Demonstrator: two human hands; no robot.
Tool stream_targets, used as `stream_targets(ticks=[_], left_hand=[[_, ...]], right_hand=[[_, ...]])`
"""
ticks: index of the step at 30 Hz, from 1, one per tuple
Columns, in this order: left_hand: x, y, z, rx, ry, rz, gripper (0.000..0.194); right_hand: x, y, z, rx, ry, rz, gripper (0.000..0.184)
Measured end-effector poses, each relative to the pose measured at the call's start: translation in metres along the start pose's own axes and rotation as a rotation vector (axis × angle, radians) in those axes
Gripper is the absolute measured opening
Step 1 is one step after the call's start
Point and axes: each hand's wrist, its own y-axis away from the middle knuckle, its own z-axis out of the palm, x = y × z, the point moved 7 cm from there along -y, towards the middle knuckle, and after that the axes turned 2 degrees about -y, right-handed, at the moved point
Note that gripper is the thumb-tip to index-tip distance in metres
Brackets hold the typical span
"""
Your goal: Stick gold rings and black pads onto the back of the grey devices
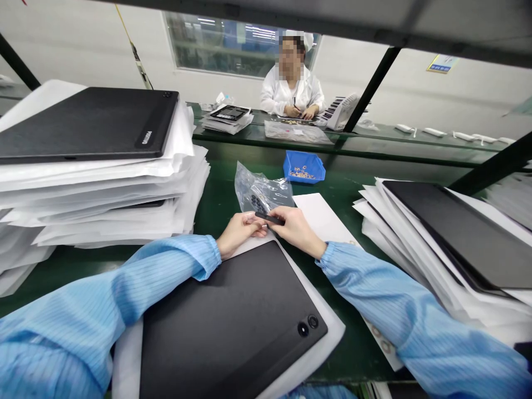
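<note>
My right hand (299, 228) is closed on a slim black tool (268, 218), whose exact kind I cannot make out. Close against it, my left hand (241, 234) has its fingers pinched together; whatever they hold is too small to name. Below both hands a black tablet (224, 321) lies back side up, two round camera lenses near its right corner. White wrapping (332, 338) sticks out from under it. Just beyond my fingers rests a clear plastic bag (266, 188) with small dark round parts inside.
A blue bin (305, 167) of small gold-coloured parts stands behind the bag. Wrapped tablets form a tall stack at left (124, 194) and another stack at right (399, 249). A white sheet (324, 216) lies right of my hands. Across the bench sits a co-worker (293, 88).
</note>
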Motion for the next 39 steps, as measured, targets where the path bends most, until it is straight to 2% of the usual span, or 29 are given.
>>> stream_targets(ticks=[7, 12, 16, 19, 21, 25, 27, 30, 33, 39], left_hand=[[0.005, 0.004, 0.001, -0.007, -0.017, -0.011, 0.013], [0.013, 0.005, 0.002, -0.050, -0.122, -0.113, 0.027], [0.025, 0.012, 0.001, -0.192, -0.299, -0.228, 0.046], [0.031, 0.025, 0.006, -0.340, -0.442, -0.289, 0.049], [0.035, 0.035, 0.017, -0.412, -0.571, -0.203, 0.047], [0.045, 0.064, 0.054, -0.519, -0.812, 0.279, 0.044], [0.038, 0.081, 0.071, -0.604, -0.842, 0.420, 0.038], [0.027, 0.095, 0.084, -0.708, -0.858, 0.521, 0.026], [0.025, 0.097, 0.086, -0.735, -0.872, 0.601, 0.020], [0.025, 0.096, 0.085, -0.742, -0.860, 0.608, 0.018]], right_hand=[[0.017, -0.003, -0.008, -0.016, -0.125, 0.175, 0.020], [0.009, -0.005, -0.021, -0.111, -0.236, 0.252, 0.020], [0.000, 0.012, -0.028, -0.201, -0.327, 0.346, 0.018], [-0.004, 0.043, -0.032, -0.269, -0.352, 0.444, 0.014], [-0.005, 0.071, -0.033, -0.321, -0.309, 0.505, 0.013], [-0.005, 0.126, -0.029, -0.416, -0.240, 0.575, 0.015], [-0.003, 0.146, -0.024, -0.411, -0.263, 0.610, 0.017], [0.003, 0.161, -0.018, -0.361, -0.329, 0.668, 0.018], [0.005, 0.164, -0.013, -0.319, -0.398, 0.679, 0.017], [0.004, 0.167, -0.014, -0.281, -0.390, 0.684, 0.014]])
